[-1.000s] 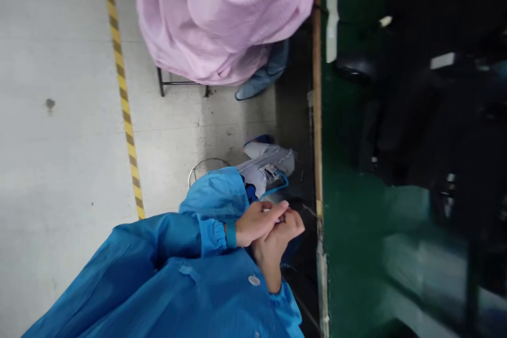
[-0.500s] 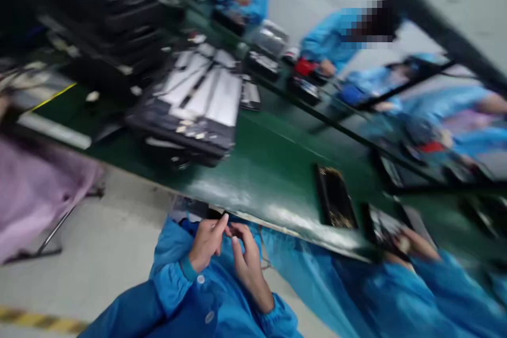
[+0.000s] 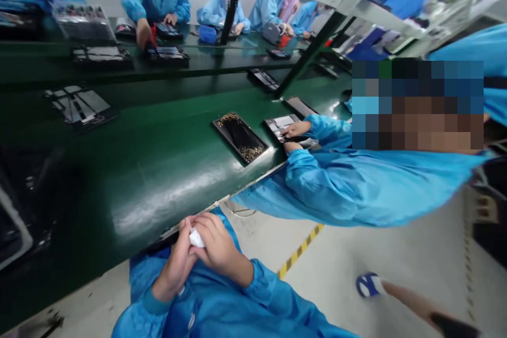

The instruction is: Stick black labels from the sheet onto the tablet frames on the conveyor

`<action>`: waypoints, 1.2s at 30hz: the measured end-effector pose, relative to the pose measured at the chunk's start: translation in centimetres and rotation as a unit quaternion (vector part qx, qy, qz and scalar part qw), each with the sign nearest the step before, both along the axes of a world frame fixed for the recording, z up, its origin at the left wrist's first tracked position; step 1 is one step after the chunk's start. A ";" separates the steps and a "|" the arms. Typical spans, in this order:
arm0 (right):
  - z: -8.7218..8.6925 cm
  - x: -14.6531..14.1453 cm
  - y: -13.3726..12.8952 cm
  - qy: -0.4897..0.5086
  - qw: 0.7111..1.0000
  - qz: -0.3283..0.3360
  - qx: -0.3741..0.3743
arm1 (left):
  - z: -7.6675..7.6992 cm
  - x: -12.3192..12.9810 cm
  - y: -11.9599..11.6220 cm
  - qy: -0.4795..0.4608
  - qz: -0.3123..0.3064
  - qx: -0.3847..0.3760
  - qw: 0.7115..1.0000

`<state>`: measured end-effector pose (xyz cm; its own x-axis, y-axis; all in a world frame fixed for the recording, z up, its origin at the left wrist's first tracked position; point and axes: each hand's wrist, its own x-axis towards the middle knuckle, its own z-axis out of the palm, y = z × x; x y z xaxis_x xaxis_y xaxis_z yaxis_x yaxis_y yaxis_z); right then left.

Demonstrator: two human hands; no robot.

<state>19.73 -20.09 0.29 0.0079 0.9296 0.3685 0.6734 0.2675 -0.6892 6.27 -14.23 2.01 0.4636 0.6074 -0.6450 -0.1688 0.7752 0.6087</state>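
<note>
A small crumpled white piece [image 3: 196,238] shows between my two hands, just in front of the green table's edge. My left hand [image 3: 179,259] is closed against it from the left, thumb side up. From the right, my right hand [image 3: 217,243] wraps its fingers over the same white piece, and the fingertips of both hands meet. On the green table [image 3: 158,153] ahead lies a dark rectangular tray [image 3: 241,138] with gold-coloured bits at both ends.
At the right, a co-worker's hands [image 3: 295,134] touch a tray with white parts [image 3: 279,125]. A dark case [image 3: 24,216] is at the left. Across the table, people in blue sit by several trays. A slanted dark post [image 3: 311,58] rises from the table.
The view has swung to the right. My hands have come together, and a white piece now shows between them. The stacked trays at the left have mostly gone out of view.
</note>
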 end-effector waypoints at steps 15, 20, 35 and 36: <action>-0.9 2.2 18.1 -0.015 0.997 0.074 0.014 | 12.3 -12.9 -0.9 0.243 0.172 0.286 0.911; -1.1 -5.8 25.3 -0.073 0.970 0.230 0.004 | 12.9 -17.4 1.6 0.298 0.506 0.390 0.709; -3.6 -9.6 30.4 -0.042 0.981 0.187 -0.018 | 9.6 -23.5 5.4 0.593 0.297 0.424 0.617; -3.3 -9.9 30.7 -0.046 0.981 0.188 -0.021 | 9.5 -23.6 5.4 0.590 0.303 0.425 0.616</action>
